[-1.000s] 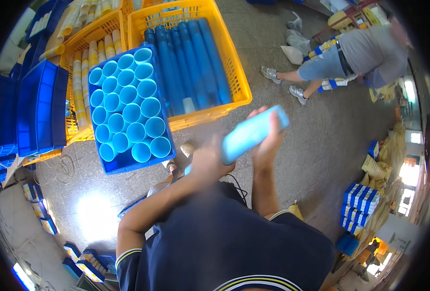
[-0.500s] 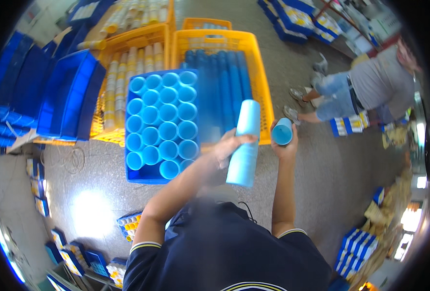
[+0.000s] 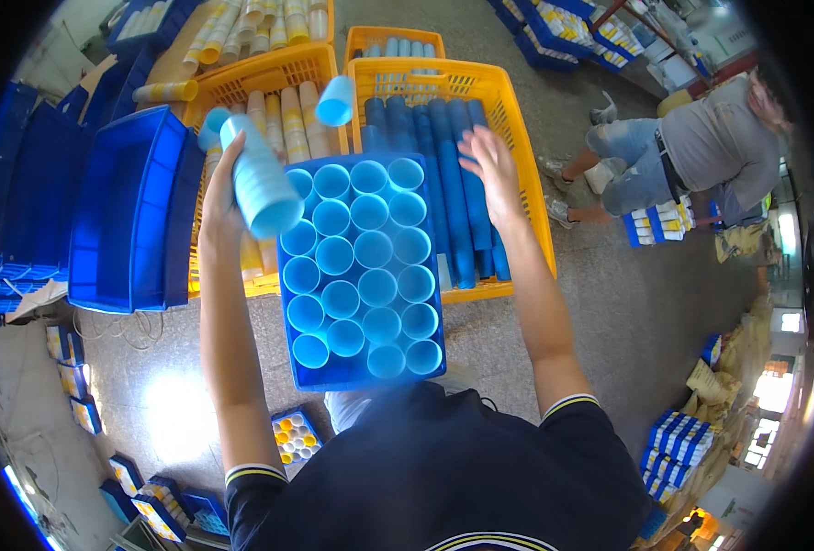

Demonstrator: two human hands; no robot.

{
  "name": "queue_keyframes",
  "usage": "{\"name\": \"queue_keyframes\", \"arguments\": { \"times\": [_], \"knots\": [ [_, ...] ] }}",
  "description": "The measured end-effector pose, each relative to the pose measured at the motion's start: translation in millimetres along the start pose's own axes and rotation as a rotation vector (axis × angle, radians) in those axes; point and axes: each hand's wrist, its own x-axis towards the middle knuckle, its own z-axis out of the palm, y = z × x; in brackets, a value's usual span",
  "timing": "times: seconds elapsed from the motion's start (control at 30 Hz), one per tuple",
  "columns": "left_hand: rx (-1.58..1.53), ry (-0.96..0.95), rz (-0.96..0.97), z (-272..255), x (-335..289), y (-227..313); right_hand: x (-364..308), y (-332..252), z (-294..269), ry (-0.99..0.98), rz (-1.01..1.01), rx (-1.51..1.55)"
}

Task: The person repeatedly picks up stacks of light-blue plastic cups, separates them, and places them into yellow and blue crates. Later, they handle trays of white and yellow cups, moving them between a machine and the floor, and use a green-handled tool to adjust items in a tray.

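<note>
My left hand (image 3: 223, 195) grips a stack of nested light-blue cups (image 3: 264, 184), tilted with its open end toward me. Just behind the stack shows another light-blue cup (image 3: 212, 130); whether my hand holds it too I cannot tell. My right hand (image 3: 494, 173) is open and spread, over stacks of darker blue cups (image 3: 439, 179). Beneath and between my hands is a blue tray (image 3: 365, 378) with rows of upright light-blue cups (image 3: 377, 286). One light-blue cup (image 3: 335, 101) appears beyond the tray, by the crate edges; I cannot tell whether it rests or is in the air.
Yellow crates (image 3: 517, 174) with cup stacks stand behind the tray. Blue bins (image 3: 131, 216) are at the left. A person (image 3: 701, 142) in a grey shirt stands at the far right. A tray of yellow and white cups (image 3: 295, 436) sits low, near my left arm.
My left hand has swung left with the cup stack. My right hand has let go of the single cup and moved up. The tray appears farther right and nearer in view.
</note>
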Motion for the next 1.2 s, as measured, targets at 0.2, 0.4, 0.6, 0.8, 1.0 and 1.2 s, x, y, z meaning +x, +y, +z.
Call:
{"name": "queue_keyframes", "arguments": {
  "times": [0.2,0.4,0.6,0.8,1.0,1.2],
  "knots": [
    [-0.135,0.108,-0.097,-61,-33,-29,-47,210,-46,-0.154,0.739,-0.677],
    [-0.260,0.216,0.054,-105,-88,-58,-112,320,-34,-0.530,0.761,-1.242],
    [-0.261,0.396,0.182,-105,-124,-69,-111,321,-48,-0.414,0.890,-1.108],
    [-0.436,0.259,0.198,-91,-151,-83,-71,278,-67,-0.366,1.027,-0.323],
    [-0.378,0.167,0.265,-89,-154,-96,-3,179,-47,-0.204,0.776,0.414],
    [-0.362,0.119,0.314,-92,-159,-100,61,97,5,-0.003,0.596,0.666]
  ]
}}
